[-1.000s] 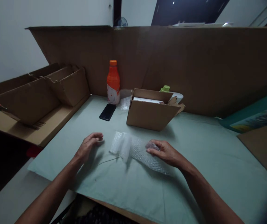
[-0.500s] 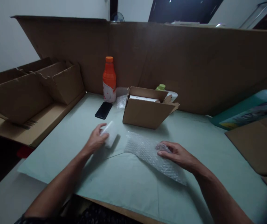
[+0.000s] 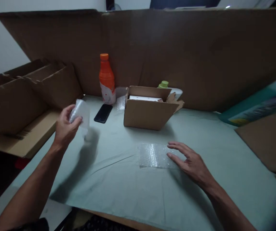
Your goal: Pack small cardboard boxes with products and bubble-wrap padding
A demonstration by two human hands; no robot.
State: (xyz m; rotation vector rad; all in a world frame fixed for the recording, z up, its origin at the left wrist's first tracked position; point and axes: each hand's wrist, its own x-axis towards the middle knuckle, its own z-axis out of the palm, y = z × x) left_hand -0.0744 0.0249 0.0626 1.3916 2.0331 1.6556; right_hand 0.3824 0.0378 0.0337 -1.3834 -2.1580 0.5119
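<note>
The left hand (image 3: 65, 126) is gripping a blurred, seemingly bubble-wrapped bundle (image 3: 81, 114) above the worktop (image 3: 118, 179); the right hand (image 3: 192, 162), fingers spread, is pressing a bubble wrap sheet (image 3: 153, 155) flat.

I see a dim room, low light throughout. A pale green sheet (image 3: 133, 189) covers the work table. A tall cardboard screen (image 3: 176, 54) stands along the table's far edge and blocks most of what lies behind it. Above it, at left, I make out a white wall (image 3: 5, 48). A dark strip (image 3: 181, 4), perhaps a window, runs along the top; I cannot tell. Folded cardboard dividers (image 3: 29, 93) sit at left, beside the table. Flat brown cardboard (image 3: 265, 144) lies at right.
</note>
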